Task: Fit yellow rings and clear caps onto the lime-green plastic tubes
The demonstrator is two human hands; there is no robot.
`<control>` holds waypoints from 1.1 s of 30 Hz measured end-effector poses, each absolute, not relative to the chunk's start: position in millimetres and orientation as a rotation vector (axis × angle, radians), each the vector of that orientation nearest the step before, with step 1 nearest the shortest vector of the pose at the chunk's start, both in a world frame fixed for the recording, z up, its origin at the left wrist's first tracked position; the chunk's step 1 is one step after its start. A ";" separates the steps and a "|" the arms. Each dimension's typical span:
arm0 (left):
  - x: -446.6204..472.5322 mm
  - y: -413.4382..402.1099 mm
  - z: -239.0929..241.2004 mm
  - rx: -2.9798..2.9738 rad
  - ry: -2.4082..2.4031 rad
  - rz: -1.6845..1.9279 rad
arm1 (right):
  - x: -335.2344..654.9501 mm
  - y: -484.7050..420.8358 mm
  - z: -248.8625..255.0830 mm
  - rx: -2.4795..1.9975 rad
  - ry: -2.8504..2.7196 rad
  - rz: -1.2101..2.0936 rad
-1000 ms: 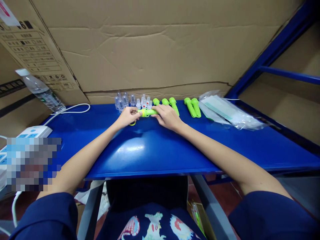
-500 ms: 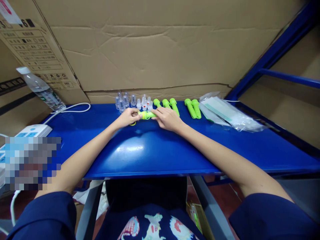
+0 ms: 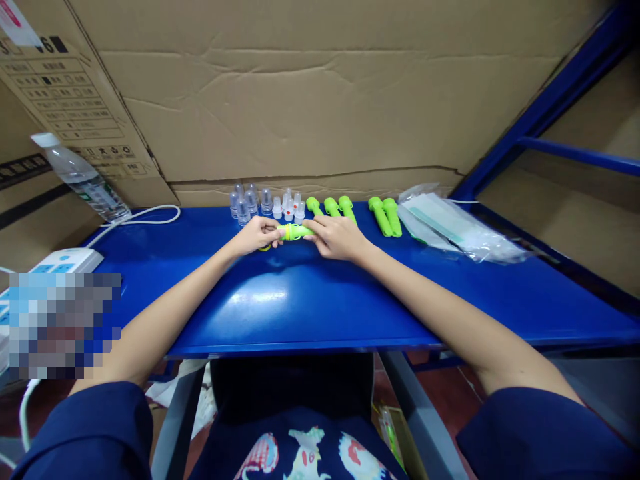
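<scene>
My left hand (image 3: 257, 235) is closed, its thumb and fingers pinching the ringed yellow end of a bright green plastic tube (image 3: 295, 232). The other end of the tube is in the closed fingers of my right hand (image 3: 337, 238), so it lies sideways just above the table. A small loop shows on the tube's side. Below my left fingertips a bit of a yellow ring (image 3: 265, 248) is visible; whether it belongs to the tube I cannot tell. Behind my hands stand several clear domed caps (image 3: 243, 208) and several smaller clear pieces with white bases (image 3: 289, 210).
Three green tubes (image 3: 346, 205) lie behind my right hand, with two more green tubes (image 3: 384, 219) farther right. Clear plastic bags (image 3: 460, 230) lie beyond them. A water bottle (image 3: 85, 183) and a power strip (image 3: 65, 261) are on the left of the blue table (image 3: 310, 307). Cardboard (image 3: 325, 113) walls the back.
Both hands stay in nearly the same place. The tube looks slightly turned between my fingers, and its yellow ringed end shows a little more clearly.
</scene>
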State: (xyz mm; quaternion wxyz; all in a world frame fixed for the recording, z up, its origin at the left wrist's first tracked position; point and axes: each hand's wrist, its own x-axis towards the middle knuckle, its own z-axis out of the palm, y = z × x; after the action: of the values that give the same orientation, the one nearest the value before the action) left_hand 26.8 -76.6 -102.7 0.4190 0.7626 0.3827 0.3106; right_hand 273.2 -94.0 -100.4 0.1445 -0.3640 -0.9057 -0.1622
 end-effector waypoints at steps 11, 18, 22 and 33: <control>30.5 -79.1 -102.7 1.877 0.966 0.648 | 274.8 -93.7 -102.2 -1.061 -2.654 -0.405; 30.3 -80.0 -100.5 2.186 1.013 0.609 | 275.7 -93.2 -102.8 -1.089 -2.683 -0.352; 31.3 -81.2 -98.7 2.388 1.076 0.570 | 274.9 -93.7 -103.0 -1.100 -2.711 -0.316; 39.1 -83.0 -99.0 2.509 1.130 0.609 | 276.0 -92.4 -102.4 -1.162 -2.693 -0.269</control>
State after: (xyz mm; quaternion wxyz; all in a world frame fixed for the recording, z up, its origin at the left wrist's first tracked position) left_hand 39.1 -83.0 -99.0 0.1606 0.8786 0.3958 0.2133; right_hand 276.0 -92.4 -102.4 0.0982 -0.3926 -0.9099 -0.0910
